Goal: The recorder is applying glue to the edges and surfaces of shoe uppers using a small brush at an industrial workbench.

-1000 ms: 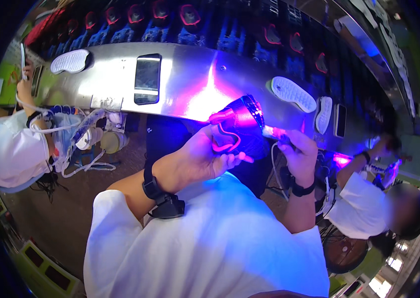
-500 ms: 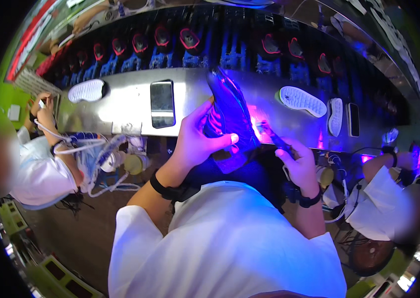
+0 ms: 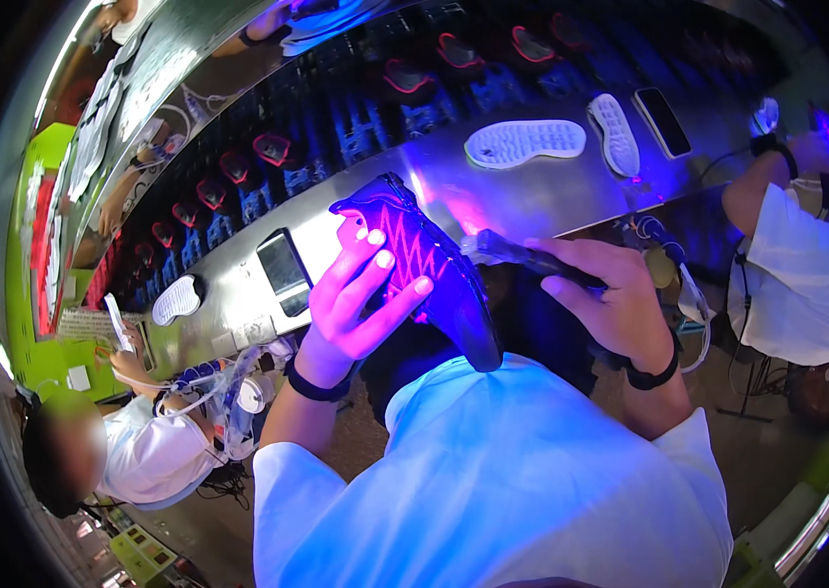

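Observation:
My left hand (image 3: 346, 309) is closed on a dark shoe upper (image 3: 453, 299), its fingers lying over the side where a pink zigzag of lacing shows. The shoe is tilted in front of my chest, one end up and left, the other low near my shirt. Purple light tints it. In my right hand (image 3: 620, 294) is a brush (image 3: 537, 257) with a dark handle. Its pale bristles are at the shoe's right edge; whether they touch I cannot tell. My left thumb is hidden behind the shoe.
On the metal bench (image 3: 395, 162) lie white shoe soles (image 3: 527, 144) and two phones, one dark (image 3: 283, 269), one at right (image 3: 661, 122). Behind runs a rack of dark shoes with red-rimmed openings (image 3: 272, 149). Co-workers sit at left (image 3: 164, 441) and right (image 3: 806, 274).
The view has turned. My left hand has rotated the shoe, so its zigzag side now shows and my fingers lie across it. The brush has come up to the shoe's edge.

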### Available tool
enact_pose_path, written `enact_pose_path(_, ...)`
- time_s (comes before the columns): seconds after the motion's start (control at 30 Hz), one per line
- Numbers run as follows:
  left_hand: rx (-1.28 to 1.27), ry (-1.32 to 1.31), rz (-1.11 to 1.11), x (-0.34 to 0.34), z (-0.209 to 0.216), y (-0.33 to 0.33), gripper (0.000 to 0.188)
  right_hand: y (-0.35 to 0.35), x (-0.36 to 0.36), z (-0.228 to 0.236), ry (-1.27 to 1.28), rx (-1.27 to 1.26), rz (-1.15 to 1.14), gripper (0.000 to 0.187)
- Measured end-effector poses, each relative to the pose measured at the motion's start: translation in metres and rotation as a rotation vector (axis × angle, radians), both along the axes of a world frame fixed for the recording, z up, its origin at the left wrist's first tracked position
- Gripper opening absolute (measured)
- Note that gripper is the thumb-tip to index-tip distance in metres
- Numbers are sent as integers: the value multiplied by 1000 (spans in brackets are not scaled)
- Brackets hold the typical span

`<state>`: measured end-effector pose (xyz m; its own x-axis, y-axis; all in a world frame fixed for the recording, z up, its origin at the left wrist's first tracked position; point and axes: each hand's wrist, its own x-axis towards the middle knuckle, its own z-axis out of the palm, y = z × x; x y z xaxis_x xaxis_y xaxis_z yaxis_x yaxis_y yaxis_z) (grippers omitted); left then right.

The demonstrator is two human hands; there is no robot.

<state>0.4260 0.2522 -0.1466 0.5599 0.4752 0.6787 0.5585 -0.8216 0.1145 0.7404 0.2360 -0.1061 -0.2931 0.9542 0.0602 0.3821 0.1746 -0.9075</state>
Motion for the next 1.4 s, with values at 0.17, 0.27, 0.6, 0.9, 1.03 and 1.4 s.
enact_pose_path(0.17,-3,15,-3,13,0,5,55,-1,11,-15,69,13,67,42)
enact_pose_path(0.27,-12,10,18,18,-8,7,53,-6,18,-19,11,-87,75,43)
enact_pose_path(0.6,-789,-258,189,6,-38,35,74,-18,32,-83,119,-443,-147,39)
enact_pose_path(0.9,-794,-104,903,-91,-110,249,48,23,34,-105,165,-472,-272,37)
enact_pose_path(1.03,-895,26,990,-104,-161,314,43,39,21,-117,232,-457,-301,35)
enact_pose_path(1.4,-626,301,1038,28,-205,390,43,78,44,-216,448,-408,-398,28)
